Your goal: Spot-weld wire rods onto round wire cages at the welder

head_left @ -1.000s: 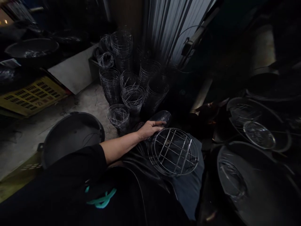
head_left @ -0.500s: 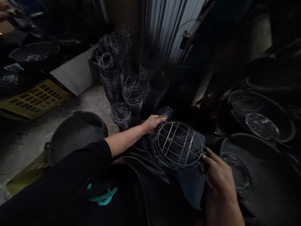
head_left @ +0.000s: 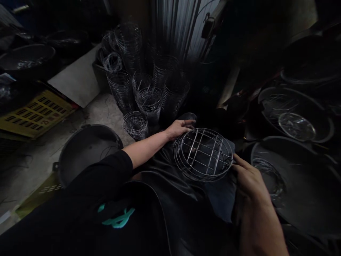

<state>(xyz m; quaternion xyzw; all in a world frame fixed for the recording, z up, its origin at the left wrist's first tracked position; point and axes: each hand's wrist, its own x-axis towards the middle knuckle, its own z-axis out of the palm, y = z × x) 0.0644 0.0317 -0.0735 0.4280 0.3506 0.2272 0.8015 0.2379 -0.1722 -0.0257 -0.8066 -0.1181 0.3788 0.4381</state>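
A round wire frame (head_left: pixel 204 154) with crossed bars lies over my lap, above a dark cloth (head_left: pixel 222 199). At its upper left edge is my left hand (head_left: pixel 179 128), thumb along the rim and fingers reaching past it; the grip is partly hidden. My right hand (head_left: pixel 246 174) pinches the frame's right rim between thumb and fingers. Stacks of wire baskets (head_left: pixel 149 103) stand beyond my left forearm.
A black tub (head_left: pixel 86 149) sits on the floor at the left, near a yellow crate (head_left: pixel 39 112). On the right are a large basin (head_left: pixel 303 185) holding wire rings and another basin (head_left: pixel 325 124) with round wire pieces. Corrugated metal (head_left: pixel 176 25) stands at the back.
The view has shifted a little. The fingers of my left hand have spread slightly and reach further over the frame's upper edge. My right hand stays at the right rim.
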